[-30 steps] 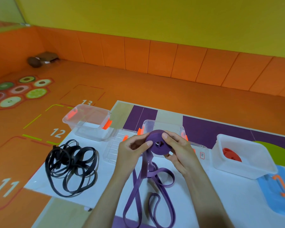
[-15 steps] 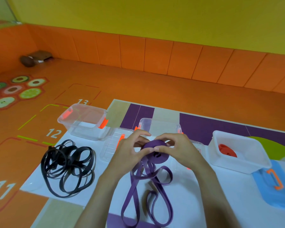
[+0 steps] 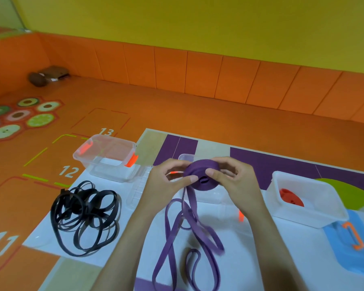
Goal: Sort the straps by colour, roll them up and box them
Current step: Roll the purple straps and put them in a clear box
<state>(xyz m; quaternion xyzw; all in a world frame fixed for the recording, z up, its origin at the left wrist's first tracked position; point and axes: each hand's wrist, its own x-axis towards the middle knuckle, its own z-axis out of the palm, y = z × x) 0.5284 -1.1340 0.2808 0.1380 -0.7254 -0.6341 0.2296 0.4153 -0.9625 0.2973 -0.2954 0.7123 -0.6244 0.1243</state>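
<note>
Three plastic boxes are standing along the far side of the white table [image 3: 303, 244]. A clear box with orange latches [image 3: 107, 158] is sitting at the left. A second clear box [image 3: 186, 157] is showing mostly hidden behind the hands in the middle. A milky white box [image 3: 303, 217] at the right is holding one red rolled strap [image 3: 290, 197]. Two lids are lying flat: a clear ribbed lid [image 3: 136, 192] between the left and middle boxes, and a blue lid with an orange handle [image 3: 349, 255] just beside the milky box.

One tangled heap of black straps [image 3: 84, 215] is lying on the table's left part; how many are in it I cannot tell.

One purple strap roll [image 3: 204, 175] is being held up above the table, in front of the middle box. It is looking like a thick flat disc with a small hole at its centre. The left hand [image 3: 166, 185] and the right hand [image 3: 233, 181] are gripping it from either side, fingers [image 3: 189, 180] curled round its rim and both thumbs pressing on its near face. The unrolled purple length [image 3: 170, 234] is hanging down from the roll and lying in several loose loops on the table between the forearms.
</note>
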